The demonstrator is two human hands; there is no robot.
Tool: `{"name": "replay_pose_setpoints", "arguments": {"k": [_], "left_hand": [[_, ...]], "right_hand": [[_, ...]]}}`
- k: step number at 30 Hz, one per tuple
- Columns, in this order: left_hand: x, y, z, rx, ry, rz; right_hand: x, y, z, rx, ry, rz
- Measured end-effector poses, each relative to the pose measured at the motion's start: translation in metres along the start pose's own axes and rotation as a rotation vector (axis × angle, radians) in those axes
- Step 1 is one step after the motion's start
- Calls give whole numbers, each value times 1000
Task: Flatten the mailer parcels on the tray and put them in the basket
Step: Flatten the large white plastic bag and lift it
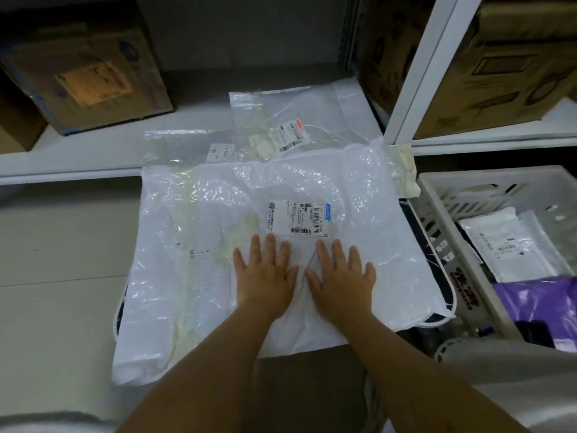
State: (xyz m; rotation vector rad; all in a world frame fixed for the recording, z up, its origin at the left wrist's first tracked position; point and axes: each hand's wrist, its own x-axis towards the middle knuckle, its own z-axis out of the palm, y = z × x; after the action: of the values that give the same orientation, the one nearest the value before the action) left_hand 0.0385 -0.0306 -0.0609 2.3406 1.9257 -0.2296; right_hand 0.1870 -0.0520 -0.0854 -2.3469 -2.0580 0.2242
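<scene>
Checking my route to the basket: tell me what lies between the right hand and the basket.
Head view: only the white mailer under the right hand, then the tray's white-edged rim, which meets the basket.

The white mailer (281, 245) hides nearly all of the tray (449, 295) — only a dark, white-rimmed edge shows at right. The basket (443, 195) is cut off by the right edge. The shipping label's (298, 218) print is too small to read.
</scene>
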Motion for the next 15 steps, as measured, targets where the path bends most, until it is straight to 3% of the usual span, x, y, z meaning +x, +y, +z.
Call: {"name": "replay_pose_setpoints", "arguments": {"k": [3,6,11,15], "left_hand": [[10,7,-17,27,124,-7],[36,17,-32,26,200,-17],[95,39,-42,11,196,67],[137,59,-45,-2,72,162]], "right_hand": [[13,16,-9,21,172,-50],[31,47,-23,-3,237,85],[40,79,-15,-8,-87,184],[38,76,-14,23,-92,180]]}}
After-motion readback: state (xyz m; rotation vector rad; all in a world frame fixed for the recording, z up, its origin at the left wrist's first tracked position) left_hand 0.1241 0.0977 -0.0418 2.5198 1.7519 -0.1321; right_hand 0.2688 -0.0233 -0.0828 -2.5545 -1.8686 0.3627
